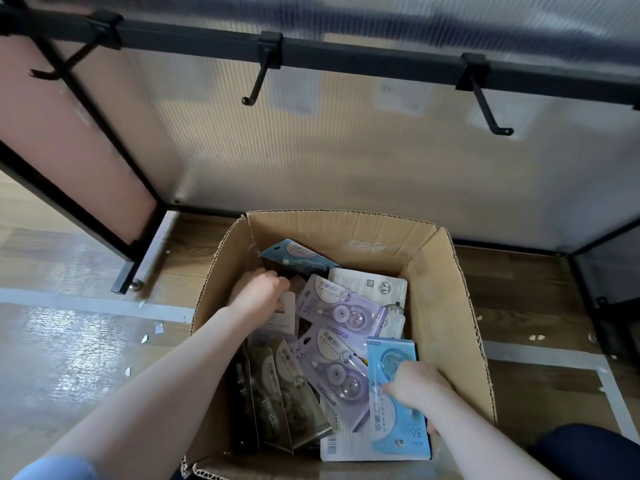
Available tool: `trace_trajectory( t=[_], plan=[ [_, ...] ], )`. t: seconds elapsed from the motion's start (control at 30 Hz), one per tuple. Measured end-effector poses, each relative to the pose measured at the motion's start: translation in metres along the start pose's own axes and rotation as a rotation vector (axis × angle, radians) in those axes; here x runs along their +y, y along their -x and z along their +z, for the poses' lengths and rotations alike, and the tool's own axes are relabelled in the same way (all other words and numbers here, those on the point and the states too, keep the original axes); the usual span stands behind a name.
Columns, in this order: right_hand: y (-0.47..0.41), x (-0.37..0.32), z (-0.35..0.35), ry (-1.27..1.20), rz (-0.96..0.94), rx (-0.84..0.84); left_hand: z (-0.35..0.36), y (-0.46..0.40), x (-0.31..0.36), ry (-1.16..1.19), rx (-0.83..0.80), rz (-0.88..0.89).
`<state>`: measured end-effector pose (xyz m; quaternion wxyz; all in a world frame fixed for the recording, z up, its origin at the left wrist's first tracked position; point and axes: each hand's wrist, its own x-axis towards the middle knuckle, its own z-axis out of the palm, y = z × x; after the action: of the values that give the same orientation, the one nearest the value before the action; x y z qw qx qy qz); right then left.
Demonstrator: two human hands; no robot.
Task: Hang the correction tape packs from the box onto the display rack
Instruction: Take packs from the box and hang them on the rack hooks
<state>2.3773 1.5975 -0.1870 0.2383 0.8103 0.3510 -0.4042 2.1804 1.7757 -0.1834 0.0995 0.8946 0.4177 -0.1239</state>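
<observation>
An open cardboard box (446, 292) sits on the floor, filled with several correction tape packs. Two purple packs (341, 311) lie in the middle, and a dark blue pack (298, 256) leans at the back. My left hand (259, 292) reaches into the box's back left, fingers curled round a white-backed pack (285, 315). My right hand (414, 382) grips a light blue pack (391, 362) at the front right. Above, the black display rack bar (363, 57) carries three bare hooks (254, 88).
The rack's black frame legs (124, 268) stand on the wooden floor to the left, another frame part (595, 306) to the right. A ribbed translucent panel (346, 161) backs the rack. Paper scraps (145, 337) litter the floor.
</observation>
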Motion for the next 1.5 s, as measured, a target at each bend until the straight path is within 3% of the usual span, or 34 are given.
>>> trace_trajectory(
  t=[0.17,0.37,0.57,0.73,0.97,1.1,1.3,1.5],
  plan=[
    [0.009,-0.004,0.014,-0.138,0.099,0.000,-0.004,0.003,-0.003,0.031,-0.043,0.005],
    [0.020,-0.003,0.023,-0.125,0.118,-0.003,-0.015,0.006,-0.005,0.029,-0.098,0.040],
    [0.011,-0.001,0.030,-0.198,0.184,0.124,-0.031,0.010,-0.005,0.012,-0.148,0.089],
    [0.016,-0.001,0.029,-0.056,0.054,0.359,-0.041,0.011,-0.005,-0.056,-0.109,0.095],
    [0.035,-0.002,-0.001,-0.020,-0.232,0.512,-0.063,0.004,0.005,0.058,0.009,0.000],
    [0.036,-0.002,-0.018,-0.109,-0.281,0.525,-0.073,0.001,0.006,0.247,-0.127,-0.132],
    [0.029,0.007,-0.035,-0.187,-0.299,0.501,-0.078,0.007,0.006,0.317,-0.305,-0.079],
    [0.023,0.014,-0.048,-0.265,-0.310,0.575,-0.077,0.011,0.000,0.291,-0.158,-0.083]
  ],
)
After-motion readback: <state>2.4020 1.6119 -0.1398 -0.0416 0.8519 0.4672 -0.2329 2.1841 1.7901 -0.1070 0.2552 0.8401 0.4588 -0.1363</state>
